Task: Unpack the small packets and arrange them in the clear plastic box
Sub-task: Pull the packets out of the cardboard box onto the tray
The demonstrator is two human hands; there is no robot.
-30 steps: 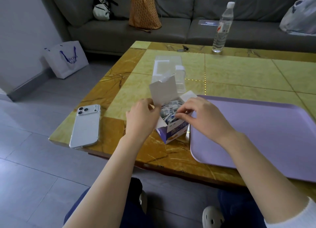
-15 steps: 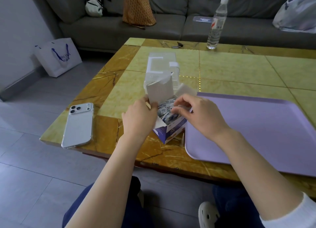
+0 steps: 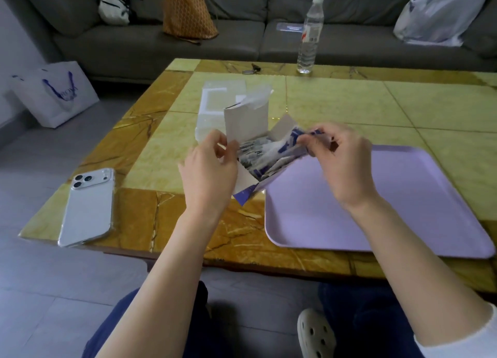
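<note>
The right hand (image 3: pixel 341 166) is curling its fingers and thumb together, pinching a bunch of small packets (image 3: pixel 285 145) by one end. The bunch is stretching from those fingertips back toward the left, its other end lying in the mouth of the cardboard box (image 3: pixel 246 121). The packets are thin, flat and crinkled, white with dark blue print; they are too blurred to read or count. More of them are lying packed inside the box, between the two hands.

The left hand (image 3: pixel 208 169) is gripping the box at its left side, fingers bent, thumb and forefinger closing on the edge of the tall upright flap. The box is plain grey card inside and blue-purple on its outer lower corner, which is showing just below the left hand's knuckles. Its flaps are standing open and it is tilting toward the right hand.

Just beyond the left hand's fingertips the clear plastic box (image 3: pixel 215 85) is sitting on the table (image 3: pixel 349 102), rectangular, see-through and glossy, partly hidden behind the flap. Under and to the right of the right hand a smooth lavender tray (image 3: pixel 390 196) with rounded corners is lying flat. Well to the left of the left hand a white phone (image 3: pixel 88 204) in a clear case is resting face down on the polished, veined yellow stone top.
</note>
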